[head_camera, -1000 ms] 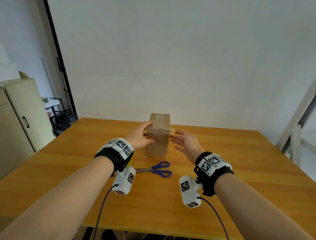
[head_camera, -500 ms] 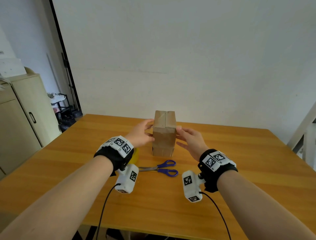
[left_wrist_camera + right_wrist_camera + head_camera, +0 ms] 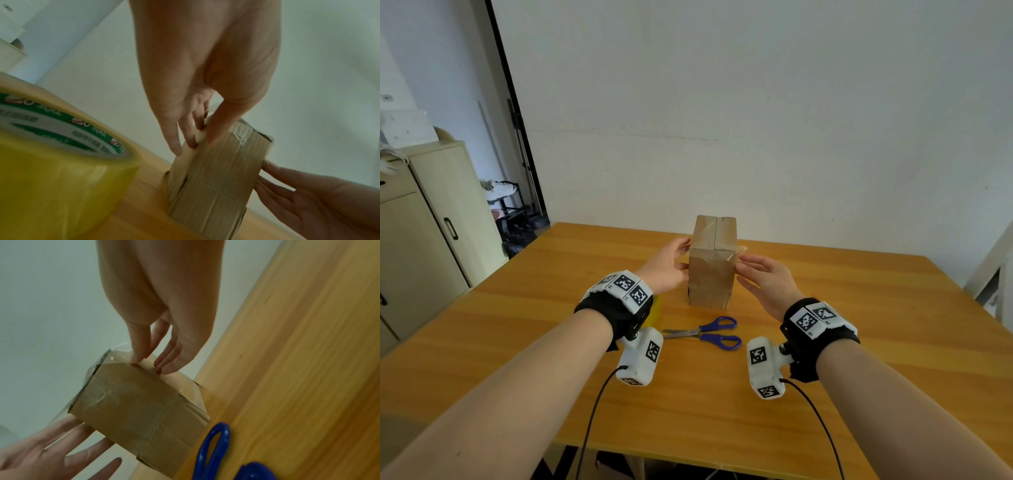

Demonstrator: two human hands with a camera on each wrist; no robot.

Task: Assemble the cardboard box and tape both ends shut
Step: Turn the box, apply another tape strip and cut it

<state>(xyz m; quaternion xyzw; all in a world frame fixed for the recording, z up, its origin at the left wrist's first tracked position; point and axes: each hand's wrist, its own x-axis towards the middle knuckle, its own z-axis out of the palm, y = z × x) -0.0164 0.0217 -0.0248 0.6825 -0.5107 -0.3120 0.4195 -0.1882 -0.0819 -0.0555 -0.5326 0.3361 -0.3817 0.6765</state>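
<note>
A small brown cardboard box (image 3: 710, 274) stands upright on the wooden table (image 3: 859, 342), its top flaps closed with clear tape over the seam. My left hand (image 3: 681, 260) lies against its left side with straight fingers (image 3: 191, 138) pressing the tape end there. From the other side my right hand (image 3: 746, 270) touches the box, fingers (image 3: 164, 363) straight on the upper edge. In the wrist views the box (image 3: 222, 170) (image 3: 133, 410) shows crinkled clear tape at its top corners. Neither hand curls round anything.
Blue-handled scissors (image 3: 709, 334) (image 3: 216, 451) lie on the table just in front of the box. A yellow tape roll (image 3: 51, 162) (image 3: 656, 308) sits under my left wrist. A beige cabinet (image 3: 431, 240) stands at the left, a white wall behind.
My right hand has moved in from beside the box and now touches its right side. The left hand stays on the left side. The box still stands upright.
</note>
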